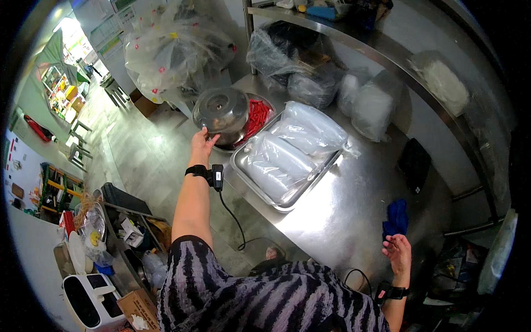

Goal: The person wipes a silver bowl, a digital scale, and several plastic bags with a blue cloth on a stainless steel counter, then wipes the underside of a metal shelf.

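Observation:
My left hand [203, 145] is at the near edge of a round metal bowl or pot [220, 112], its thumb and fingers against the rim. That vessel sits over a wider metal basin [269, 107] holding red chili peppers [258, 118]. Beside it, a rectangular steel tray [259, 198] holds plastic-wrapped stacks of clear containers [286, 153]. My right hand [397, 249] is at the right, fingers curled, just below a blue cloth [396, 216] on the steel table [352, 199]; whether it touches the cloth I cannot tell.
A black flat item [415, 164] lies at the table's back right. Wrapped bundles [371, 108] stand under a steel shelf [332, 31]. A large plastic bag [178, 54] is behind the basin. Left are a cluttered cabinet [124, 249] and a white appliance [93, 299].

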`<state>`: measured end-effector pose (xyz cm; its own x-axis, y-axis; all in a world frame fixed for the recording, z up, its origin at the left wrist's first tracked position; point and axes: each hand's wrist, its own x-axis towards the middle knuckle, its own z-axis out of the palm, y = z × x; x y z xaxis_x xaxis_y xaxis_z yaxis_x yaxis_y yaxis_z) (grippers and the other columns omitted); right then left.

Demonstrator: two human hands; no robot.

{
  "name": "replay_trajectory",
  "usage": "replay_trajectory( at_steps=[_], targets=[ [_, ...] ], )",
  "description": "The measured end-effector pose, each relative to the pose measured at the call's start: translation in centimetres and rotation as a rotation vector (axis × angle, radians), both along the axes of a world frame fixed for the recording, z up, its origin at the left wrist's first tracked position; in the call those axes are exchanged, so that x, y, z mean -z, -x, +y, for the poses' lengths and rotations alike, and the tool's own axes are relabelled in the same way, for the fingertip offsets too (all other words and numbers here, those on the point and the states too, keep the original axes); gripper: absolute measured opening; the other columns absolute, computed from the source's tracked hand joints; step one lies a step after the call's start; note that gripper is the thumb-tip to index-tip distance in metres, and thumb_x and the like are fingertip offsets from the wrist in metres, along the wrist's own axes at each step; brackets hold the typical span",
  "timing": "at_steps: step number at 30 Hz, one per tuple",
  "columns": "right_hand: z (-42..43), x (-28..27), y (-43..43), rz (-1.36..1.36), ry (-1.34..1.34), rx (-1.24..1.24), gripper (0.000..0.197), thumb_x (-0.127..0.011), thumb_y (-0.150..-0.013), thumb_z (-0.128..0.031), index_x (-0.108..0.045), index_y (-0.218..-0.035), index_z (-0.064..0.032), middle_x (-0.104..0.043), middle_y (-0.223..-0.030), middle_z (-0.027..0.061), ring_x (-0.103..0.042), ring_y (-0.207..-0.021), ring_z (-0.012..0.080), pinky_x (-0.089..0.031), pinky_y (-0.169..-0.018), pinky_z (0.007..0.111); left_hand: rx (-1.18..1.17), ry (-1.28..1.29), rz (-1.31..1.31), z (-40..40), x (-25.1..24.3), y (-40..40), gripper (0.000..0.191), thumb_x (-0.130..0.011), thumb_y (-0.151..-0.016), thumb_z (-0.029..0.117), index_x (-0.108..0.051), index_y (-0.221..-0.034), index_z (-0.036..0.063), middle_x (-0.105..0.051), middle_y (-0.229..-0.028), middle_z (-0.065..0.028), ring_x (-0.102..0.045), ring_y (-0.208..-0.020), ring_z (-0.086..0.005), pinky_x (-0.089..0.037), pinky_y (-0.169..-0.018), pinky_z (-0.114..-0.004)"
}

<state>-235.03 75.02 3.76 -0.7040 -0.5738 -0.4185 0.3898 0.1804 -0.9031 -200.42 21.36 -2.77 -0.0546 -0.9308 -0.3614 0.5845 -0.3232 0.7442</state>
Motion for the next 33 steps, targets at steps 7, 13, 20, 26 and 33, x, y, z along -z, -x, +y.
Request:
replay_trajectory(
  at_steps=[7,13,20,26,33],
  targets=[
    [-1.3,0.0,0.0,-0.012,0.001,-0.047,0.013,-0.05,-0.085,-0.024,-0.05,-0.086,-0.0111,-0.057,-0.087,0.0022,-0.055,-0.074,0.0132,-0.046,-0.06,0.026,0.043,0.022,-0.062,-0.5,0.9,-0.4,0.026,-0.044,-0.088,0.013,-0.043,-0.108,-0.0027,-0.045,-0.111,-0.0135,-0.044,-0.105,-0.0265,-0.046,-0.083,-0.044],
    [-2.2,-0.2,-0.6,0.015,-0.003,-0.073,0.014,-0.049,-0.086,-0.024,-0.05,-0.086,-0.0107,-0.057,-0.087,0.0024,-0.055,-0.074,0.0128,-0.046,-0.061,0.026,0.15,0.034,-0.063,-0.1,1.1,-0.9,0.027,-0.048,-0.086,0.015,-0.044,-0.107,0.0001,-0.044,-0.108,-0.0121,-0.043,-0.101,-0.0266,-0.051,-0.076,-0.042],
    [-2.3,1.5,-0.4,-0.005,-0.002,-0.085,0.013,-0.048,-0.087,-0.024,-0.049,-0.086,-0.0107,-0.057,-0.089,0.0029,-0.055,-0.073,0.013,-0.046,-0.061,0.028,0.184,0.061,-0.166,-0.2,1.4,-2.4,0.032,-0.046,-0.086,0.022,-0.043,-0.108,0.0,-0.045,-0.111,-0.015,-0.048,-0.097,-0.029,-0.051,-0.075,-0.041],
    [0.5,2.1,1.1,0.028,-0.031,0.03,0.01,-0.051,-0.084,-0.02,-0.047,-0.082,-0.0115,-0.057,-0.084,0.0032,-0.055,-0.071,0.0134,-0.046,-0.059,0.028,0.165,-0.048,-0.235,1.2,1.1,0.0,0.047,-0.052,-0.082,0.024,-0.035,-0.116,-0.0036,-0.036,-0.118,-0.0184,-0.051,-0.096,-0.0349,-0.05,-0.076,-0.042],
    [-0.4,4.5,6.3,0.098,-0.083,0.075,0.008,-0.054,-0.081,-0.014,-0.047,-0.078,-0.0118,-0.057,-0.085,0.0048,-0.056,-0.072,0.0147,-0.048,-0.058,0.027,0.189,0.167,-0.072,3.0,1.3,-7.7,0.036,-0.049,-0.085,0.014,-0.04,-0.117,-0.0016,-0.045,-0.108,-0.0142,-0.048,-0.103,-0.0281,-0.045,-0.08,-0.033]
  ],
)
